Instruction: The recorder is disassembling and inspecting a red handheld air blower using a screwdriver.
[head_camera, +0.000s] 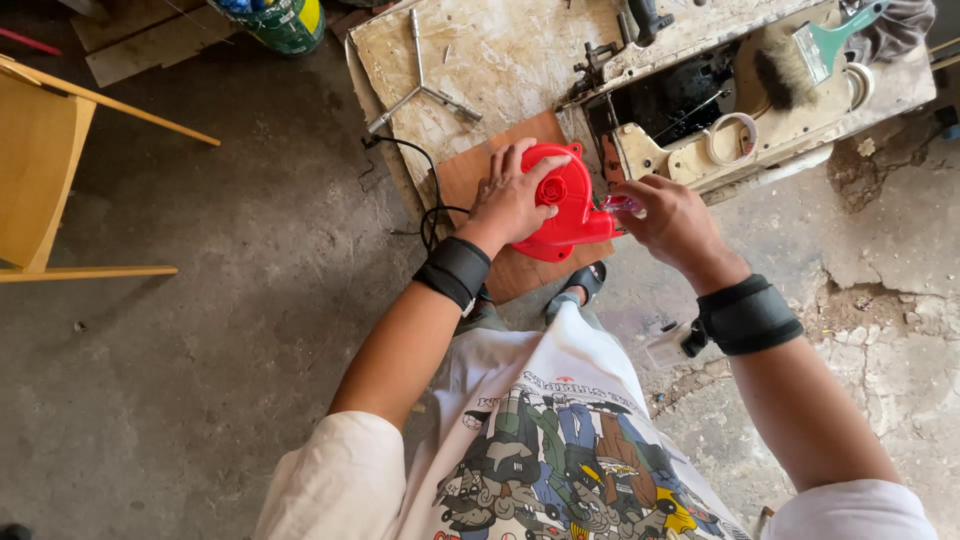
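A red plastic blower housing (566, 208), round with a short snout, rests on a brown board (520, 265) at the edge of a worn workbench. My left hand (512, 196) lies flat over its left side, fingers spread across the top. My right hand (670, 218) pinches a small tool with a pink-and-clear handle (618, 203) whose tip meets the housing's right side. Both wrists wear black bands. A black cable (428, 205) trails from the housing toward the left.
A metal cross wrench (422, 88) lies on the bench top. A brush with a green handle (808, 55) and a tape roll (728, 138) sit on the right. A yellow wooden frame (45, 170) stands at left, and a green can (285, 22) at top on the concrete floor.
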